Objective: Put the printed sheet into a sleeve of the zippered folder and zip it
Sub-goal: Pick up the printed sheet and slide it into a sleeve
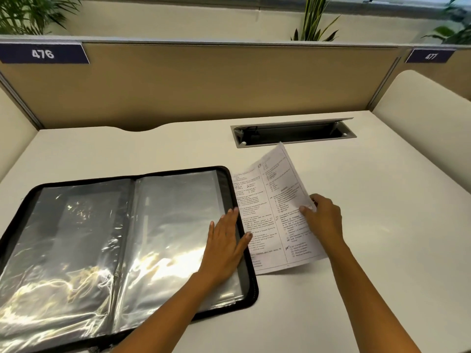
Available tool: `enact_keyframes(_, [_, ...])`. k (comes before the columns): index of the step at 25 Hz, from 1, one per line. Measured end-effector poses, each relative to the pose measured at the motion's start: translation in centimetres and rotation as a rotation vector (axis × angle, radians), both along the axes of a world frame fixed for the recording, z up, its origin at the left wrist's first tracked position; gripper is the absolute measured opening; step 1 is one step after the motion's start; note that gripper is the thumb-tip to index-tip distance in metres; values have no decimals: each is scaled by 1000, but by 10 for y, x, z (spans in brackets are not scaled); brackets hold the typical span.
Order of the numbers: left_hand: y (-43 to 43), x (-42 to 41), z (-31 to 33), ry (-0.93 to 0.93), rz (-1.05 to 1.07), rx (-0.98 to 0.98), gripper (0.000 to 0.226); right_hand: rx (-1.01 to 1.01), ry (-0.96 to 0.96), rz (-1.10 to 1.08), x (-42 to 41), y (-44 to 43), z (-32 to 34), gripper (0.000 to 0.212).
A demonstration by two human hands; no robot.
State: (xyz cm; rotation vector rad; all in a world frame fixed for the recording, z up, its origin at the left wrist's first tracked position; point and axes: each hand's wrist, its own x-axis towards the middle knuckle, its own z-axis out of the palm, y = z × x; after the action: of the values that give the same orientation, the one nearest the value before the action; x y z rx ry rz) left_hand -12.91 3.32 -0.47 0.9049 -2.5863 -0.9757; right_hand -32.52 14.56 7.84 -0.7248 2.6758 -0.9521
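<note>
The black zippered folder point(33, 197) lies open on the desk at the left, its clear plastic sleeves point(173, 225) shining with glare. My left hand point(225, 240) rests flat, fingers apart, on the right-hand sleeve by the folder's right edge. The printed sheet point(272, 200) sits just right of the folder, its left edge touching the folder's rim and its right side lifted. My right hand point(322, 220) pinches the sheet's right edge between thumb and fingers.
The white desk point(382, 250) has an open grey cable tray point(293, 135) behind the sheet. A tan partition point(204, 80) with number tags 476 and 477 closes the back, with plants beyond. A cream side panel point(420, 98) stands at the right.
</note>
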Motion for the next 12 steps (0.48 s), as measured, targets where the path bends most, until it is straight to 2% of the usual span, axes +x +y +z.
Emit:
enact_keyframes(3, [-7,-14,17,226,160,341,77,-134,162,-34,8,10,26,22])
enact_keyframes(6, [-20,-33,37,265,195,517,68,-233,236,-43,5,23,56,18])
enact_keyframes(9, [-33,-51,64,347,142,703,63,-340,192,-11,-4,34,77,18])
enact_keyframes(11, [-40,-60,84,521,78,824,51,-414,131,3,-8,34,79,17])
enact_keyframes(12, [-42,-65,93,597,79,814,42,-450,112,2,-8,32,76,15])
